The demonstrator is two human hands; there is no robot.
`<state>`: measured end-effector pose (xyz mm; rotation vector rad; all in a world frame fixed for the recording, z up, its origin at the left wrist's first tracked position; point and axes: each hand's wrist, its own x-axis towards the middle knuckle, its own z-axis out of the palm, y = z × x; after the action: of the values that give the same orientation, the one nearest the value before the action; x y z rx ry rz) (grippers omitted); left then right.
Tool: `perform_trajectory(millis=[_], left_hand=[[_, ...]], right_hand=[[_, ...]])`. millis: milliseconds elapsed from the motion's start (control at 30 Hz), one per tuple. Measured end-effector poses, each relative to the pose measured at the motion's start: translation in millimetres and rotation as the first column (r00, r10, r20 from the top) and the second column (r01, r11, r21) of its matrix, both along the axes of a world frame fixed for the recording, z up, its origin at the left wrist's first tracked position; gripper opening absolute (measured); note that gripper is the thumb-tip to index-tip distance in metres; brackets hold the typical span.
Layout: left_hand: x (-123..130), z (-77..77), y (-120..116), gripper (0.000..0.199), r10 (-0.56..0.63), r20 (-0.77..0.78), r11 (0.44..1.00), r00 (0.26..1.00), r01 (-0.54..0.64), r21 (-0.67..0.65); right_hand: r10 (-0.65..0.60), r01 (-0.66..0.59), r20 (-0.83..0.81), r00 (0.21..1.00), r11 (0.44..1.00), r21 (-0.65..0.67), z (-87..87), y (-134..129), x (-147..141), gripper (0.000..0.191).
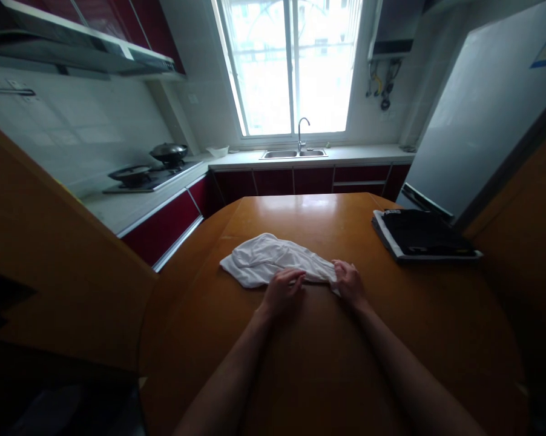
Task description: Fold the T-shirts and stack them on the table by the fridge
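Note:
A crumpled white cloth (264,257) lies stretched sideways across the wooden table, possibly a garment, though its kind is unclear. Its narrow right end is gathered in my right hand (349,283), with the fingers closed over the fabric. My left hand (284,289) rests at the cloth's near edge, around its middle. The fingers there are loosely bent and slightly apart, and I see no fabric gripped between them. Both forearms reach in from the bottom of the view.
On the right of the wooden table (300,221) sits a stack of folded dark clothes (427,233) with a white edge. Beyond are a counter with a sink (279,154), a stove with two pans (134,174), and a grey refrigerator (477,115).

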<state>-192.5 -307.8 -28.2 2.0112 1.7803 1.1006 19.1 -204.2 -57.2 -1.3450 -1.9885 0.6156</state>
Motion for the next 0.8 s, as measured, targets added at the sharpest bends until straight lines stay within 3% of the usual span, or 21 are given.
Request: perform_trajectory(millis=[33,100,200,400,467,600,800], left_hand=[[-7.3,-1.0,1.1,0.028,0.127,-0.023,0.991,0.992,-0.126,0.036],[-27.1,-2.0,2.0,0.028,0.383,-0.055,0.921,0.922,-0.377,0.096],[-56.5,-1.7,0.2,0.029,0.585,-0.094,0.809,0.805,-0.573,0.130],[-74.5,-4.9,-3.2,0.046,0.610,-0.182,0.784,0.771,-0.621,-0.006],[-74.6,-6.1,-3.1,0.040,0.617,-0.179,0.779,0.767,-0.627,-0.002],[-79.0,-7.7,-1.2,0.026,0.639,-0.106,0.769,0.762,-0.629,0.116],[-85.6,-13.6,3.4,0.021,0.635,0.165,0.689,0.755,-0.650,0.320]], right_hand=[[0.004,-0.003,-0.025,1.000,1.000,0.031,0.4,-1.0,1.7,0.045],[0.019,-0.017,-0.016,1.000,0.991,0.129,2.5,-5.8,2.7,0.038],[0.055,-0.075,0.087,0.995,0.967,0.243,8.0,-16.4,-0.9,0.030],[0.177,-0.224,0.242,0.954,0.957,0.184,12.9,-23.6,-7.5,0.024],[0.173,-0.216,0.224,0.959,0.959,0.183,11.6,-22.2,-6.3,0.021],[0.083,-0.108,0.113,0.990,0.968,0.227,8.1,-19.5,-1.3,0.021],[-0.141,0.174,-0.145,0.979,0.953,0.249,2.7,-12.6,5.7,0.025]])
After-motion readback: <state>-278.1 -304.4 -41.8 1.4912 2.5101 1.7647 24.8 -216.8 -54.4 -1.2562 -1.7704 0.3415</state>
